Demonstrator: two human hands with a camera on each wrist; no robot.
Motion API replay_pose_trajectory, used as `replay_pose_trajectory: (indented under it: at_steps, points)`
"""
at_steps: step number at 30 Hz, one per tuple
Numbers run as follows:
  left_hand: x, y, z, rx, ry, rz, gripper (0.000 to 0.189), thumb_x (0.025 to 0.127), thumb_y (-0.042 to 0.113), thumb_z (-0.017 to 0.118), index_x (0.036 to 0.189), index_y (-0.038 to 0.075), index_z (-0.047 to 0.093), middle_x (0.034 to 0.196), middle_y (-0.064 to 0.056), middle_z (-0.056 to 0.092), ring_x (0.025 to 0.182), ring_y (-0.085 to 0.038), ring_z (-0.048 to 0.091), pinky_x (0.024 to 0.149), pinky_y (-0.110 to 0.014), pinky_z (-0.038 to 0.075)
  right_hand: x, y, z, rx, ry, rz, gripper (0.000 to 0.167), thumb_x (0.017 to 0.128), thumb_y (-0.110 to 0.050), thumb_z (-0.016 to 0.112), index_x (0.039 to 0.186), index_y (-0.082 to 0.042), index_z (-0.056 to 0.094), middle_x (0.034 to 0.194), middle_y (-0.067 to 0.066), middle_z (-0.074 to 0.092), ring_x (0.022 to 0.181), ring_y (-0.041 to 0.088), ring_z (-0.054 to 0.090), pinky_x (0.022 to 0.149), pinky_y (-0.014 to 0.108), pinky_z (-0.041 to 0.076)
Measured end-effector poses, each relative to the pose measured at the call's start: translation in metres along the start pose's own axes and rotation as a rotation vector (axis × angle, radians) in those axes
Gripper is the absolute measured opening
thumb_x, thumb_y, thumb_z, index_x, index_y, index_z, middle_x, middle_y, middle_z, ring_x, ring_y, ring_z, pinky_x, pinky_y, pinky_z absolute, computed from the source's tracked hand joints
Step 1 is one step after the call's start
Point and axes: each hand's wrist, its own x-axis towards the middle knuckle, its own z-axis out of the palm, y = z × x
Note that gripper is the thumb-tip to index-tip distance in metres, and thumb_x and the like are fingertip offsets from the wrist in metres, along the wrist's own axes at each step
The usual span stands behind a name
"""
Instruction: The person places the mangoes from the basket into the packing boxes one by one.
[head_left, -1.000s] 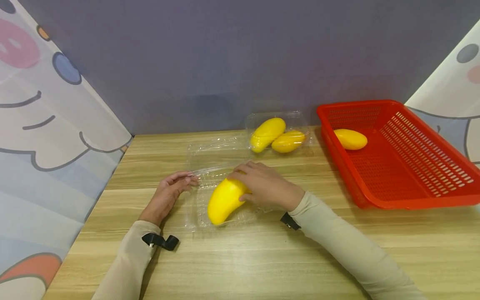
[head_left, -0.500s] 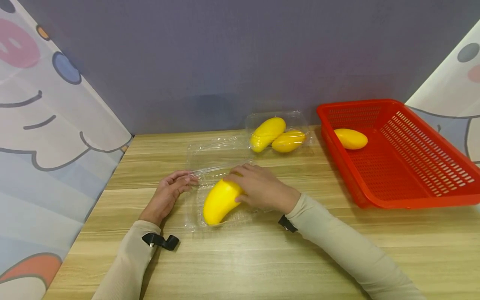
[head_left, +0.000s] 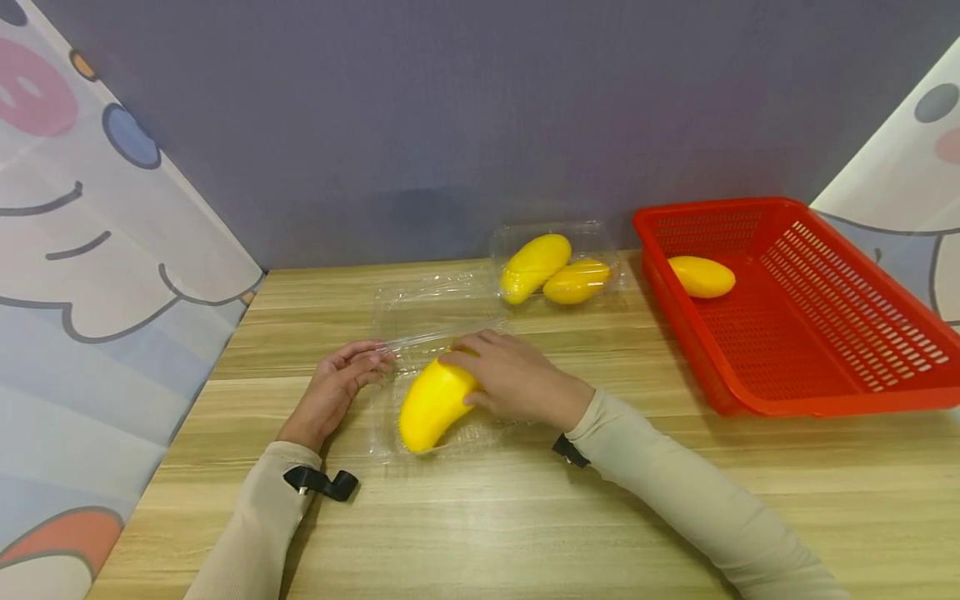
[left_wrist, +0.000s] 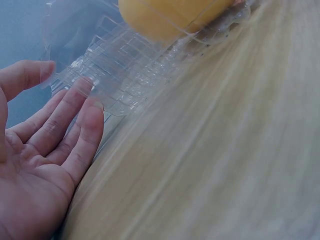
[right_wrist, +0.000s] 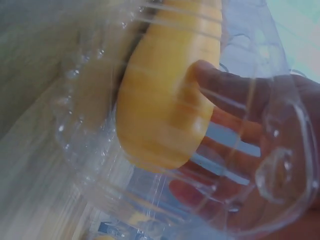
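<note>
In the head view, my right hand grips a large yellow mango from its far end, over the base of an unfolded clear plastic clamshell box. Through the clear plastic, the right wrist view shows the thumb against the mango, fingers round its other side. My left hand is at the box's left edge near the hinge. The left wrist view has its thumb and loosely extended fingers apart, with fingertips touching the plastic. The lid lies back, away from me.
Behind the box, a closed clear clamshell holds two yellow mangoes. On the right stands a red slotted basket with one mango inside. A grey partition rises along the table's back edge.
My right hand and the mango have shifted a little left and toward me over the box base. My left hand has stayed at the box's edge.
</note>
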Motion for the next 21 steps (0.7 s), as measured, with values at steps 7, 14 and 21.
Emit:
replay_pose_trajectory:
  at_steps: [7, 14, 21]
  points:
    - [0.0005, 0.0003, 0.0003, -0.006, 0.005, -0.003, 0.025, 0.102, 0.003, 0.051, 0.126, -0.001, 0.058, 0.112, -0.002, 0.074, 0.097, -0.013, 0.071, 0.083, -0.023, 0.059, 0.0024, -0.0034, 0.0038, -0.001, 0.034, -0.024, 0.062, 0.089, -0.034, 0.074, 0.145, -0.02, 0.05, 0.148, 0.003, 0.051, 0.136, 0.026, 0.048, 0.117, 0.043, 0.039]
    - [0.001, 0.0014, 0.002, -0.016, 0.019, -0.011, 0.03, 0.101, 0.002, 0.053, 0.13, -0.005, 0.048, 0.111, -0.003, 0.075, 0.096, -0.014, 0.071, 0.08, -0.023, 0.06, 0.0036, -0.005, 0.0074, -0.026, 0.048, -0.053, 0.062, 0.091, -0.034, 0.072, 0.147, -0.02, 0.048, 0.149, 0.003, 0.05, 0.137, 0.025, 0.047, 0.118, 0.039, 0.039]
    - [0.0027, 0.0015, 0.0025, 0.004, 0.074, -0.035, 0.049, 0.099, 0.003, 0.055, 0.142, -0.002, 0.03, 0.107, -0.003, 0.076, 0.092, -0.013, 0.072, 0.079, -0.024, 0.06, 0.0051, -0.0056, 0.0095, -0.031, 0.03, -0.061, 0.062, 0.094, -0.036, 0.068, 0.149, -0.021, 0.045, 0.152, 0.003, 0.046, 0.14, 0.023, 0.044, 0.119, 0.037, 0.038]
